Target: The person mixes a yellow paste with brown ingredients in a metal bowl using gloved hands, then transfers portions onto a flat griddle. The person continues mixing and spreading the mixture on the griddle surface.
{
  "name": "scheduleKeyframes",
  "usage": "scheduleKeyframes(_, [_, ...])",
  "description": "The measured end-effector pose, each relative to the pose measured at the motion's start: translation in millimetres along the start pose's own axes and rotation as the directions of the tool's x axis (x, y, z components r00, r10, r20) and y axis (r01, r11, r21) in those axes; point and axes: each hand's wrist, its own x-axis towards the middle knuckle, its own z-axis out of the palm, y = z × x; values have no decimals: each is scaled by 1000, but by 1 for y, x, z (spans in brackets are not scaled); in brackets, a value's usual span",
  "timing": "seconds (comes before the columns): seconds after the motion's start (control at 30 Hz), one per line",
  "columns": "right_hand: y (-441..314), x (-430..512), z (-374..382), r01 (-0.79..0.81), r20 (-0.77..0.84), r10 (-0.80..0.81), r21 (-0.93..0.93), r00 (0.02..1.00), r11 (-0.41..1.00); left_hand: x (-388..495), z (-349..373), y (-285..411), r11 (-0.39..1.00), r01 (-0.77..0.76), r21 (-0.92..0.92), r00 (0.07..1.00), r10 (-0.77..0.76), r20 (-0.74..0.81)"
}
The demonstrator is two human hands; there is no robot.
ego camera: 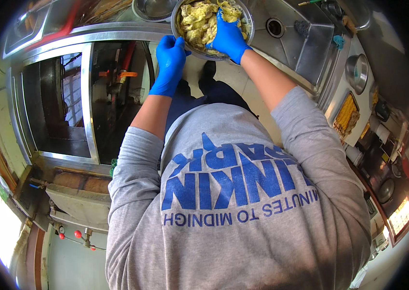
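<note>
A round metal bowl [251, 29] at the top of the head view holds yellow-coated chunks of food [199, 25], perhaps battered or marinated meat. In a blue glove, my left hand [171, 59] grips the bowl's near-left rim, its fingers partly hidden from above. My right hand [229, 36], gloved the same way, reaches over the near-right rim into the food. Its fingertips are sunk in the yellow mix, so their grip is hidden.
Left of the bowl is another metal bowl [155, 8]. A stainless sink [284, 50] with a drain lies to the right. Further right are a shallow steel bowl [357, 74] and a tray of yellow food [346, 115]. An open steel cabinet [94, 105] stands at left.
</note>
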Motion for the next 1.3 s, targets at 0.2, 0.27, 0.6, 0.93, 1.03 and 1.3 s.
scheduleKeyframes(0.2, [4,19,12,-146,-125,285,630,950,763,5,-6,4,995,-60,81,996,55,65])
scheduleKeyframes(0.27, [9,20,3,-128,-87,298,763,951,633,5,-8,5,995,-43,90,997,37,63])
scheduleKeyframes(0.6, [-11,-41,-62,486,-65,-506,-198,860,851,16,-13,13,987,-61,150,994,46,102])
scheduleKeyframes(0.93, [-17,39,-63,771,12,-777,-131,630,623,24,-20,15,964,-130,232,984,97,147])
scheduleKeyframes(1.03, [-12,60,-45,491,122,-496,68,860,868,21,-17,12,965,-139,221,987,118,106])
scheduleKeyframes(1.3, [-6,65,-61,30,-32,-19,367,999,930,13,-8,9,978,-82,192,996,85,-9])
